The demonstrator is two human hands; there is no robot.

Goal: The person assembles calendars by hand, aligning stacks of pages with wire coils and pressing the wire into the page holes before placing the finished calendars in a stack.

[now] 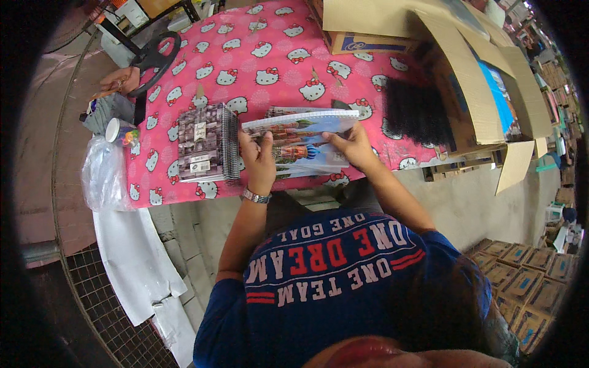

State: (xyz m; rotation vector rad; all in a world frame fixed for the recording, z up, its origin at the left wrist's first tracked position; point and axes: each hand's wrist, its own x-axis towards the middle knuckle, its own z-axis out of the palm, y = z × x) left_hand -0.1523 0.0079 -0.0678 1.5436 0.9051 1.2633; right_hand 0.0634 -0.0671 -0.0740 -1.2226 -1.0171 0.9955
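A notebook or block of pages [299, 136] with a colourful picture of domed towers on its cover is held between my two hands, over the near edge of the table. My left hand [259, 164] grips its left end, thumb on the cover. At the right end my right hand [353, 147] pinches it, thumb on top. Its white far edge carries a row of small marks, too fine to tell as holes or loops. More pages with a similar cover show beneath it. Just left of my left hand lies a stack of spiral notebooks [205, 140] with grey photo covers and black coils.
A pink patterned cloth [270, 52] covers the table. Black bristly material [417, 113] lies to the right, beside a large open carton [475, 92]. A white-lidded jar [113, 130] and a clear plastic bag [104, 178] sit at the left edge. Boxes [521, 282] are stacked at lower right.
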